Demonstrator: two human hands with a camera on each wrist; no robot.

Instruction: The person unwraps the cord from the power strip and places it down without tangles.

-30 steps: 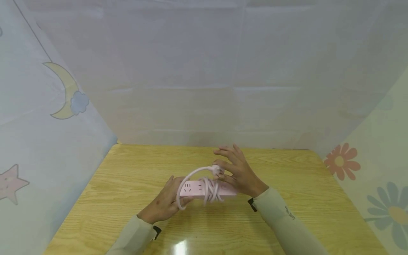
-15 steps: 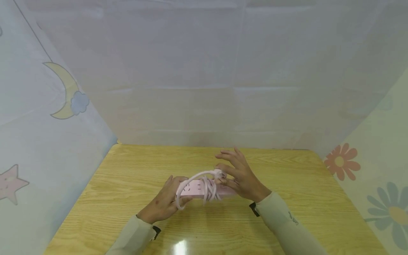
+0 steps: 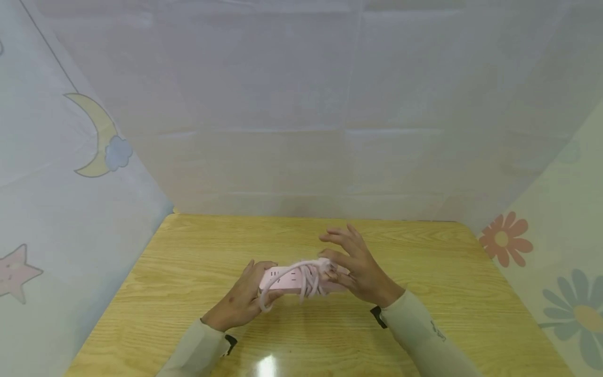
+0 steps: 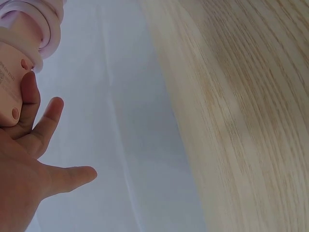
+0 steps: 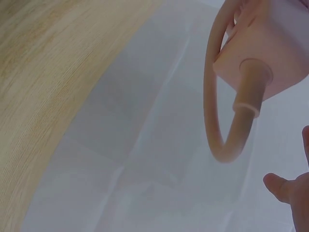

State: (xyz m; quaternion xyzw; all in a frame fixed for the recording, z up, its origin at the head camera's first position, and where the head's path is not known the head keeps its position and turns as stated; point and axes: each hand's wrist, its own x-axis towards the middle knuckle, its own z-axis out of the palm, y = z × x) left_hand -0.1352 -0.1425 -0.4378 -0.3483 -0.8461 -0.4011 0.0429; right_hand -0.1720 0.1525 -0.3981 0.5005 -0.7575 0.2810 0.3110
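A pink power strip (image 3: 288,284) is held level over the table, its sockets facing up. My left hand (image 3: 245,298) grips its left end, thumb along the near side. Its thick pale cord (image 3: 309,285) is wound several times round the middle, and a free loop arches over the left end. With thumb and index finger, my right hand (image 3: 360,269) pinches the plug (image 3: 325,265) above the strip's right part; the other fingers stick up. In the left wrist view the strip's underside (image 4: 9,82) shows screw holes. In the right wrist view the cord leaves the strip's end (image 5: 275,48) and bends back.
The wood-grain table (image 3: 198,262) lies beneath both hands. A pale sheet wall (image 3: 301,157) rises behind its far edge. Side walls carry a printed moon (image 3: 100,133) at left and flowers (image 3: 506,238) at right. A light reflection shines near the table's front.
My right hand has lowered the plug and shifted slightly right, bringing it down close over the wound cord. The free loop has flattened. My left hand stays nearly still.
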